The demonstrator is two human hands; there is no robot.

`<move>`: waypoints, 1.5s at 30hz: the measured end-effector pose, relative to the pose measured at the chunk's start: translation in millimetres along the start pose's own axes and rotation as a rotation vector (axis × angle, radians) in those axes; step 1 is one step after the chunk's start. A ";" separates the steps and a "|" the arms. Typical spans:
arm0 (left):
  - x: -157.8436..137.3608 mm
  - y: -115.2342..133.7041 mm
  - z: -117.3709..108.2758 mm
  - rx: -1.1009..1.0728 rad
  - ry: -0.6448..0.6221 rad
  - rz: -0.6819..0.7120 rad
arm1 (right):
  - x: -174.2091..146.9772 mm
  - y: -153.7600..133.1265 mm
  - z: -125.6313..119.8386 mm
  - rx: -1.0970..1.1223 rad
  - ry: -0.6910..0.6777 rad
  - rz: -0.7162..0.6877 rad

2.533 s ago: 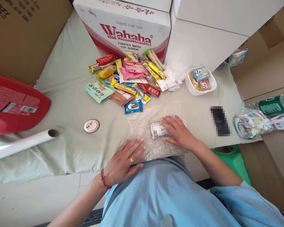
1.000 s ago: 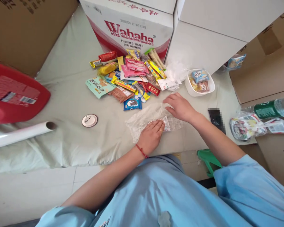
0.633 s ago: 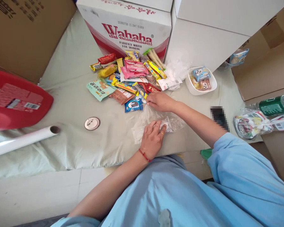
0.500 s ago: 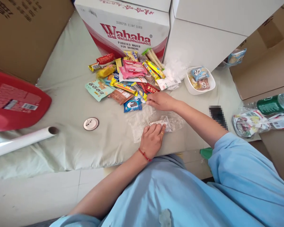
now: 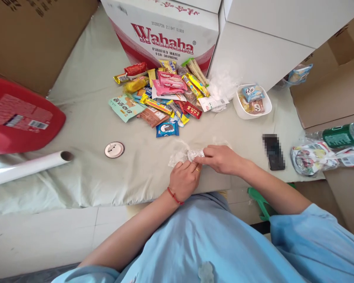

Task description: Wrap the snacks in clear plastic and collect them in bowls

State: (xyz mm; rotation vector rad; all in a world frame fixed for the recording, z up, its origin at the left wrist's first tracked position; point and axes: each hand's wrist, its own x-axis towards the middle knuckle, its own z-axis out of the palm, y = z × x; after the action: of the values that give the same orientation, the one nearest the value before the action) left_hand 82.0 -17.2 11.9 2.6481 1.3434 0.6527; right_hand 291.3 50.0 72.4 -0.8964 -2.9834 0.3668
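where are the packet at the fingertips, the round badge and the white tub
Packet [image 5: 195,153]: head view, its uncovered upper part
Round badge [image 5: 114,150]: head view, middle of its face
White tub [image 5: 240,109]: head view, its front outer wall

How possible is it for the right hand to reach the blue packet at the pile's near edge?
Probably yes: the right hand is occupied with the white packet, but only this and crumpled clear plastic seem to lie toward the blue packet.

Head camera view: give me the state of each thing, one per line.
Clear plastic: crumpled
Printed packet: partly hidden by left hand and right hand
Snack packets: loosely piled
White tub: open, holding packets
Pin-back badge: pin side up
White tube: lying, end open
Green-labelled bottle: lying sideways
Wahaha carton: lettering upright
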 end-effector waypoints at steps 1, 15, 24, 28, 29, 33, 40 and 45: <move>-5.5 -3.3 -0.7 -0.052 0.003 0.020 | -6.6 -5.8 7.6 0.006 -0.007 0.012; 3.8 -72.0 -13.0 -0.511 0.165 -0.500 | -6.3 -19.7 26.5 0.583 0.010 0.386; -8.9 -84.2 -31.6 -0.963 0.116 -0.581 | -13.0 -21.7 37.0 0.391 0.043 0.264; -14.1 -92.3 -42.8 -1.073 0.208 -0.732 | -16.2 -26.7 45.5 0.128 0.083 0.102; -7.3 -90.7 -44.7 -1.065 0.227 -0.768 | -16.1 -28.3 46.1 0.088 0.088 0.092; 37.0 -71.3 -49.0 -0.774 0.129 -0.831 | -14.2 -31.8 44.8 0.009 0.087 0.082; 27.7 -65.2 -49.3 -0.442 -0.511 -0.577 | -20.7 -29.1 48.4 0.264 0.235 0.113; -5.6 -68.3 -70.7 -0.661 -0.257 -0.812 | -22.5 -33.9 55.0 0.462 0.434 0.082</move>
State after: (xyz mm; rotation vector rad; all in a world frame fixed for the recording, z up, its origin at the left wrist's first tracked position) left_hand -1.4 12.6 55.0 1.4467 1.5824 0.4859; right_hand 287.8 -1.8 27.9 -0.9022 -2.3342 0.7193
